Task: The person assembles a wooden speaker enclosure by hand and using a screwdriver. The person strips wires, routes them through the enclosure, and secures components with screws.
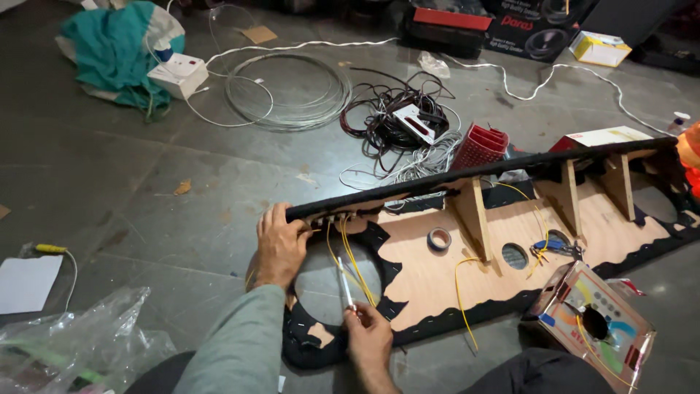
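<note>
Plywood panel lies before me; my left hand clamps its black top edge at ten o'clock. My right hand pinches a thin tool, probably a screwdriver; approach the yellow wires slowly, tip steady.

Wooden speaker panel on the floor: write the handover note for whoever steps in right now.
Left hand: grips the panel's black-covered upper rail at its left end, beside the yellow wires.
Right hand: holds a thin silvery tool, tip pointing up towards those wires, over the large round cutout.
Panel: lies on the floor, black fabric stapled along its edges, wooden braces upright.
On it: tape roll, blue-handled pliers.
Done: yellow wires run from the rail's left end.
Left: large cutout is empty; another yellow wire hangs loose over the panel's front edge.
</note>
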